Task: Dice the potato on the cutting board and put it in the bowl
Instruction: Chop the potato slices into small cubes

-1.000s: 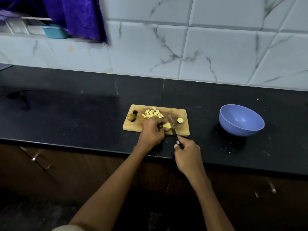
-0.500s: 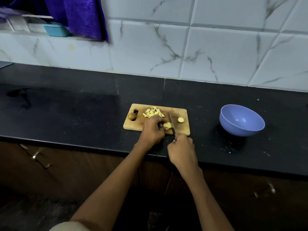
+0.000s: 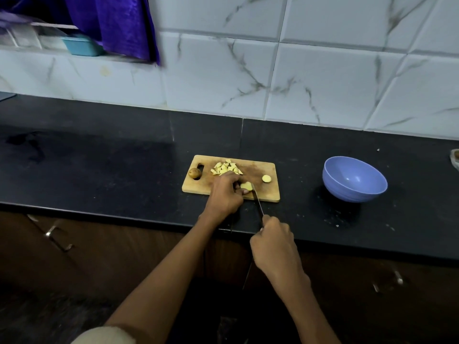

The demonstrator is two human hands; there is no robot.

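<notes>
A wooden cutting board (image 3: 269,194) lies on the black counter. A pile of diced potato (image 3: 226,167) sits at its far side, a brown potato end (image 3: 194,173) by the handle hole, and a round slice (image 3: 266,178) to the right. My left hand (image 3: 224,192) pinches a potato piece (image 3: 246,186) against the board. My right hand (image 3: 273,242) grips the handle of a knife (image 3: 257,199), pulled back over the counter's front edge, with the blade tip beside that piece. An empty blue bowl (image 3: 354,178) stands to the right of the board.
A white marble-pattern tiled wall rises behind the counter. A purple cloth (image 3: 119,23) and a teal container (image 3: 80,45) sit on a ledge at the upper left. Cabinet handles (image 3: 53,235) show below the counter edge.
My right hand pushed the knife forward through the potato piece, then drew it back toward me. My left hand kept its hold on the piece.
</notes>
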